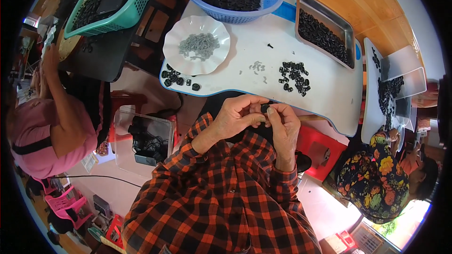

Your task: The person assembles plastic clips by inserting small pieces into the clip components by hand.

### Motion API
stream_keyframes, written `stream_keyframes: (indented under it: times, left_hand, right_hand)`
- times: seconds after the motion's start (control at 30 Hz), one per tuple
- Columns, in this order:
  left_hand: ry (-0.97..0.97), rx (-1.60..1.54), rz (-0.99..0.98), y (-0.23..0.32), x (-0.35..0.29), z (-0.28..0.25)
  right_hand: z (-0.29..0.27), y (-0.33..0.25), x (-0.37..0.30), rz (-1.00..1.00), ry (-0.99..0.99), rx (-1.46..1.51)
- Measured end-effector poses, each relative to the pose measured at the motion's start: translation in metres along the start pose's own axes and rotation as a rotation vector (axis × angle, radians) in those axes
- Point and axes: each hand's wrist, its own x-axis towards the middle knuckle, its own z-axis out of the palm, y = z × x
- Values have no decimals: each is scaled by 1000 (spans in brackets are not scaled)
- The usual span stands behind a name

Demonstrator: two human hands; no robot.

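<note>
Just off the near edge of the white table point(249, 73), my left hand point(238, 115) and my right hand point(284, 124) meet with fingertips pinched together. Between them is a small black plastic part point(264, 108), which the right thumb and fingers grip; its exact kind is hard to make out. The left fingers are closed by its side, and whatever they pinch is hidden. Nearest on the table lie a pile of small black parts point(294, 77) and a few small grey pieces point(257, 66). More grey pieces point(200, 46) fill the middle of a white scalloped plate point(172, 35).
A blue plastic basket point(235, 16) and a metal tray point(325, 4), both with black parts, stand at the back. Several black parts point(180, 81) lie by the plate. A green basket point(127, 16) is at left. People sit at both sides; a clear bin point(123, 146) stands left.
</note>
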Motion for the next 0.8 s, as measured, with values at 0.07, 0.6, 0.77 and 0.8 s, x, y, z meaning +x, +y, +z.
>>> stream_keyframes:
  times: [0.07, 0.6, 0.77, 0.8]
  left_hand:
    - [-14, 13, -4, -4, 2, -2]
    - [6, -29, -38, -8, 9, -20]
    - [27, -101, -120, -13, 8, -21]
    - [35, -89, -130, -13, 9, -21]
  right_hand:
    - [0, 0, 1, 57, 10, 53]
    - [12, 0, 16, 27, -21, 118]
    - [7, 5, 19, -20, -99, -10]
    - [8, 8, 19, -17, -106, -11]
